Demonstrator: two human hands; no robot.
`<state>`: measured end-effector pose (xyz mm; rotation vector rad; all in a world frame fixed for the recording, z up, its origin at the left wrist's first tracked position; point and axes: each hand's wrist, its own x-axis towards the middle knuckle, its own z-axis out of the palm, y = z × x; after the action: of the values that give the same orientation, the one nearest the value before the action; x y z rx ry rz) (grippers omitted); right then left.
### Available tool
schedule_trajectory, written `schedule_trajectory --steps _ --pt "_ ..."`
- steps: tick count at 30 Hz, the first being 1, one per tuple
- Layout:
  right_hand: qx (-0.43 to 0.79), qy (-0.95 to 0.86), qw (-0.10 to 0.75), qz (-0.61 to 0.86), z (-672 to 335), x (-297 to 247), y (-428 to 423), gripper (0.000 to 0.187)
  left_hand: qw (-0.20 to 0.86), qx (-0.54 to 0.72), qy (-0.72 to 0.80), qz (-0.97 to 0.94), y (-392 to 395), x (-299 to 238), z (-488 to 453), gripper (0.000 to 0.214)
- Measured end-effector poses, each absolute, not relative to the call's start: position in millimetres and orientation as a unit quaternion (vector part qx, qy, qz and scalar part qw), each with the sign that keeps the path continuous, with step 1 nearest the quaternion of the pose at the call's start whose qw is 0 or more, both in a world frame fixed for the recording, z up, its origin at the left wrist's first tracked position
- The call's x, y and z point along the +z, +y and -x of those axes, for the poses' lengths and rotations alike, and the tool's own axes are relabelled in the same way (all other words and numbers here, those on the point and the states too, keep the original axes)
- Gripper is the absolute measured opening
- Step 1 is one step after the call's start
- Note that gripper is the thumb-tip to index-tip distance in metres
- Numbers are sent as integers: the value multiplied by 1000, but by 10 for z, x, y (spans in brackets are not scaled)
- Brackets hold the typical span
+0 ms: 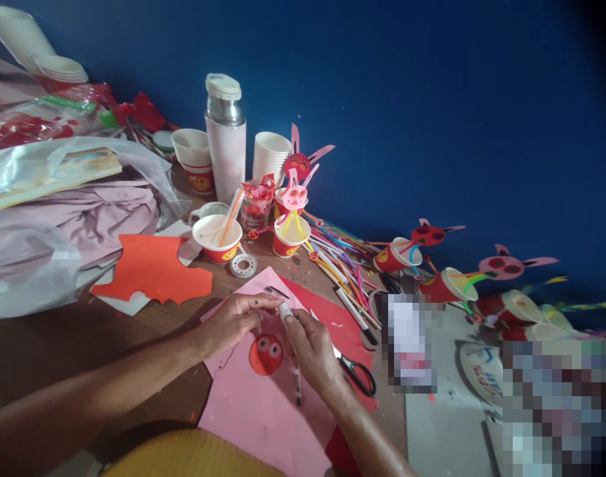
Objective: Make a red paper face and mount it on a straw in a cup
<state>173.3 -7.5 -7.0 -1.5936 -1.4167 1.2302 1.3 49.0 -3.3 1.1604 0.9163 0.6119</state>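
Both my hands meet over a pink paper sheet (263,404) on the brown table. My left hand (236,319) and my right hand (310,350) pinch a small white piece (285,310) between their fingertips, fingers closed. Just below them lies a red paper circle with two googly eyes (265,354). A black pen (297,391) rests on the pink sheet under my right hand. Black-handled scissors (355,372) lie on a red paper sheet (342,324) right of my right hand.
A tape roll (244,265), paper cups with straws (217,238), a thermos (226,136) and a stack of cups (269,156) stand behind. Loose straws (340,265) and finished cup animals (449,281) lie right. Orange paper (151,268) and plastic bags (29,265) sit left.
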Motion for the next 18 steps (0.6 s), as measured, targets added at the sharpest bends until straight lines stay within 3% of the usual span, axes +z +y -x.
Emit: schedule_trajectory --steps 18 --pt "489 -534 340 600 -1728 -68 -86 36 633 288 434 -572 470 8 -13 34"
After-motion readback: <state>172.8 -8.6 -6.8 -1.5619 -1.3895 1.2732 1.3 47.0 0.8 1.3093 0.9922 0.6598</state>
